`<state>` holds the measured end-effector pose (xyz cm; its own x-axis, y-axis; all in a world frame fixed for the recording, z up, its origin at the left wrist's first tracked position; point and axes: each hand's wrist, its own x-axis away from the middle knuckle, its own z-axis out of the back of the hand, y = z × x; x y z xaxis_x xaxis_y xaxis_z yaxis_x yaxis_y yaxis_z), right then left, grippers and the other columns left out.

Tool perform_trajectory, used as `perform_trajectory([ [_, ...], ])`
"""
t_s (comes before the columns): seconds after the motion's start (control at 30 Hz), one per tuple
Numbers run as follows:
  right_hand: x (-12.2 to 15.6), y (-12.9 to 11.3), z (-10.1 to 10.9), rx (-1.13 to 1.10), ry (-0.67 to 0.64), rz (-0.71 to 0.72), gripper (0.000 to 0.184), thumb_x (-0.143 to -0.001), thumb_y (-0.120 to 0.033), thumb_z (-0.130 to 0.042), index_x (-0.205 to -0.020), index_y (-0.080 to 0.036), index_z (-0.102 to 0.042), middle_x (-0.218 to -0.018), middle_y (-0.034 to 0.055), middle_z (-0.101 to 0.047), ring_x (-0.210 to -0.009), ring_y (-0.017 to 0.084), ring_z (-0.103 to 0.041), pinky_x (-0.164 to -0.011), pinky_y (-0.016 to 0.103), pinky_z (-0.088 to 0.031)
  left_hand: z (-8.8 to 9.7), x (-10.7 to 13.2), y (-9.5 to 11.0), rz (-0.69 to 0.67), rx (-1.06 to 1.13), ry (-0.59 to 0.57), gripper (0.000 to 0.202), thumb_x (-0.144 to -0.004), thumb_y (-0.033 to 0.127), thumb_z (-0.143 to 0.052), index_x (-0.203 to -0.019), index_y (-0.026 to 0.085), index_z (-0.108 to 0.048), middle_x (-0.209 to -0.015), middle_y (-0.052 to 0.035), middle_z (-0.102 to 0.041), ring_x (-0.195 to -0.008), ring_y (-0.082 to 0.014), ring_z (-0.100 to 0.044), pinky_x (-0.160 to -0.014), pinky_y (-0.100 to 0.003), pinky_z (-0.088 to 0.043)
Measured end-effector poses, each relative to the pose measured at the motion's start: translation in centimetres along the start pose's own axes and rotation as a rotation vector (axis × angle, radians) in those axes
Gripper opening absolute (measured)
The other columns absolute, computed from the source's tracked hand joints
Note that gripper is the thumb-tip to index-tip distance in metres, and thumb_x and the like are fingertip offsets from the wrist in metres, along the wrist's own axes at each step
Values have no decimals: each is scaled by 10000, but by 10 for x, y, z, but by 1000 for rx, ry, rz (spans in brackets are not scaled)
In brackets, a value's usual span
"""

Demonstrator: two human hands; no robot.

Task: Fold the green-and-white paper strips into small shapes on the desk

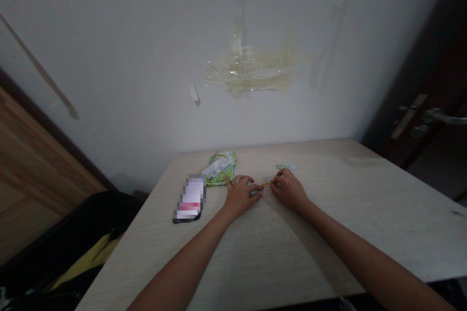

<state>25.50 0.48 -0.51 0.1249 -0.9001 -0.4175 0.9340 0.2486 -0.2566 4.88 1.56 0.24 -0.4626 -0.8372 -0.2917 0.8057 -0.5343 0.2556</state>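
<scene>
Both my hands rest on a pale wooden table [328, 233], fingers curled. My left hand [241, 195] and my right hand [289, 188] pinch the two ends of a small narrow packet [263, 183] with yellow and green print, held low over the tabletop between them. Just left of my left hand lies a pile of green and white sachets [219, 168]. A small torn white and green scrap [286, 166] lies beyond my right hand.
A phone [190, 199] lies face up on the table's left part. The white wall [146, 58] behind carries old tape marks [251, 70]. A dark bag with yellow [80, 248] sits left of the table; a dark door with a handle [430, 119] stands at the right.
</scene>
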Motion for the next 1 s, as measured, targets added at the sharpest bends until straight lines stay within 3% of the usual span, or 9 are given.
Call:
perform_trajectory([
  [0.33, -9, 1, -7, -36, -36, -110, 139, -821, -313, -634, -866, -192, -685, -1006, 78, -607, -990, 207, -568, -854, 300, -429, 1, 1, 0, 29, 5, -13, 234, -862, 501, -593, -1078, 452, -665, -1219, 15, -572, -1203, -281, -418, -1057, -730, -9],
  [0.6, -5, 0, -7, -90, -71, -121, 278, -779, -336, -671, -1023, -206, -639, -1088, 81, -590, -1080, 228, -538, -885, 337, -399, -2, 0, 0, 43, -21, -20, 243, -852, 509, -601, -1081, 452, -662, -1234, 18, -563, -1211, -289, -413, -1060, -726, -40],
  [1.0, 0, -3, -2, -137, -105, -102, 366, -730, -419, -693, -1014, -203, -609, -1122, 85, -581, -1121, 254, -512, -918, 382, -370, -2, 0, -1, 31, 17, -9, 226, -849, 494, -617, -1067, 460, -662, -1218, 29, -564, -1205, -285, -416, -1043, -746, -25],
])
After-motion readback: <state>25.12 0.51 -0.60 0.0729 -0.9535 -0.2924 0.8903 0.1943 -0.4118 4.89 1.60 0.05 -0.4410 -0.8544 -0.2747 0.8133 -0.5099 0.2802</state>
